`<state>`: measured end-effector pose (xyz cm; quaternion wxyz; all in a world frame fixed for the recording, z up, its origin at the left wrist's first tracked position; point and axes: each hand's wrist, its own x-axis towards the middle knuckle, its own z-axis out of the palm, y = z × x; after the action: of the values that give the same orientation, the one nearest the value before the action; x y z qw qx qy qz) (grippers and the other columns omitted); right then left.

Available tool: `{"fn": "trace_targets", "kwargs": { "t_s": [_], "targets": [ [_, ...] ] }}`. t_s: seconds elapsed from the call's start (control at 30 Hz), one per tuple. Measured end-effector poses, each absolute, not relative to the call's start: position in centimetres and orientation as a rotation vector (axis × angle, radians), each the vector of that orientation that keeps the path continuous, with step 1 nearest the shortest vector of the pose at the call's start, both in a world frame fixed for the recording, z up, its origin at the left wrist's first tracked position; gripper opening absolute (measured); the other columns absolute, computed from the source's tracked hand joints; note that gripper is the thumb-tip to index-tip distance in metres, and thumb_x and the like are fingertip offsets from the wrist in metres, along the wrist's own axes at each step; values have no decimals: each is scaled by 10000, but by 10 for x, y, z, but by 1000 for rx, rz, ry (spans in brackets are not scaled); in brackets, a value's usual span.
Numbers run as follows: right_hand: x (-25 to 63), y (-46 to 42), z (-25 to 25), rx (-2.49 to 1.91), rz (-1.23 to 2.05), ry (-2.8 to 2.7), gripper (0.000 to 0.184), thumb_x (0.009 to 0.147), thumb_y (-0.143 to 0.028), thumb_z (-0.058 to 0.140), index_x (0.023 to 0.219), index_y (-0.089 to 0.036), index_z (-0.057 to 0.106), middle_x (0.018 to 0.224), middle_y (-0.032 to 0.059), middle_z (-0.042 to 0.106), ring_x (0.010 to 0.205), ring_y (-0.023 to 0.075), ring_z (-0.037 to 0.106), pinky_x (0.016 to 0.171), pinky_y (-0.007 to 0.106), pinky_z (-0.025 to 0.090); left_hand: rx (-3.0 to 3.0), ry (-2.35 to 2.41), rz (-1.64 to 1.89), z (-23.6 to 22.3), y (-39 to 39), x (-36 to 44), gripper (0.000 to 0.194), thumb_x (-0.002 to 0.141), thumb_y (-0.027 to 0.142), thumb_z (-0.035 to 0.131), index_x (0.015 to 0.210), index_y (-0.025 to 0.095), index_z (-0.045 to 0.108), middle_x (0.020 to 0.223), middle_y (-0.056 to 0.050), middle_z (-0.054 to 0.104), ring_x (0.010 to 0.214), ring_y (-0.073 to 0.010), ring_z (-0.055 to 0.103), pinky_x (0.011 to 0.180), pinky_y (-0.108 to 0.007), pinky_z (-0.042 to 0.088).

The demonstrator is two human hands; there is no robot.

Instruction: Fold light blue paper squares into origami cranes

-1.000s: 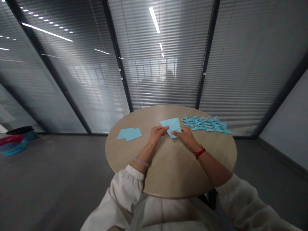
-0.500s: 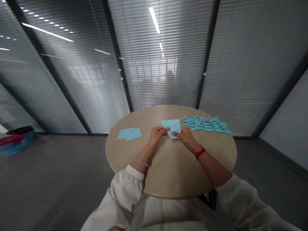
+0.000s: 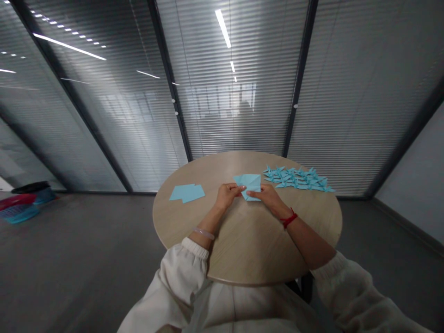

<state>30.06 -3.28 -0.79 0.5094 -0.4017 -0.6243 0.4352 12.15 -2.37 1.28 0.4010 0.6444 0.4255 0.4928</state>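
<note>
Between my two hands is a light-blue sheet of origami paper (image 3: pixel 252 181) with crease lines across it, held above the middle of the round table. My left hand (image 3: pixel 227 194) pinches its left edge, thumb and fingertips together. On the opposite edge my right hand (image 3: pixel 268 196) grips the paper, its thumb lying on top and the other fingers mostly hidden behind. Flat blue sheets (image 3: pixel 187 192) overlap on the table left of my left hand. Beyond my right hand lie several folded blue paper cranes (image 3: pixel 298 178), crowded together in rows.
The round wooden table (image 3: pixel 243 259) stands close in front of my body. Glass panels with blinds (image 3: pixel 239 125) rise just behind its far edge. On the floor at far left are a blue and red plastic basket (image 3: pixel 19 210) and a dark-rimmed bin (image 3: pixel 34 190).
The paper has turned slightly in my fingers, and its far edge has tipped lower and now looks level. Both hands keep their grip and have barely moved.
</note>
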Motion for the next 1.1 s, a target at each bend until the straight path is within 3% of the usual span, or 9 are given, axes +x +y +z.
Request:
{"fn": "trace_targets", "kwargs": {
  "t_s": [0.27,0.57,0.73,0.93,1.1],
  "targets": [
    [302,-28,-8,-982,940,-1455,402,615,-469,777,840,-136,761,819,63,741,754,229,660,740,354,489,1717,1035,1075,15,-26,123,527,596,667,697,595,141,663,581,-41,641,553,-135,546,593,-257,437],
    [301,-29,-9,-928,991,-1458,386,620,-450,780,864,-152,757,883,65,748,811,229,667,802,363,485,1907,1078,1130,15,-30,120,479,729,602,611,574,152,661,588,-53,675,561,-145,569,594,-251,428],
    [300,-29,-9,-915,979,-1439,414,618,-469,777,889,-156,752,908,68,745,847,237,659,811,370,487,1845,1019,1133,14,-28,121,487,698,629,642,597,153,654,600,-46,679,583,-149,591,611,-251,442],
    [300,-28,-11,-920,917,-1351,388,612,-483,778,799,-146,729,837,63,735,754,204,640,738,328,487,1721,925,981,11,-30,126,524,668,662,668,681,138,657,684,-76,701,613,-167,636,624,-272,475],
    [299,-30,-9,-898,929,-1342,380,635,-481,771,820,-152,727,866,58,735,771,194,639,736,311,478,1977,966,1062,15,-34,124,527,776,658,548,578,173,609,572,-37,647,589,-153,591,643,-259,450]
  ]
}}
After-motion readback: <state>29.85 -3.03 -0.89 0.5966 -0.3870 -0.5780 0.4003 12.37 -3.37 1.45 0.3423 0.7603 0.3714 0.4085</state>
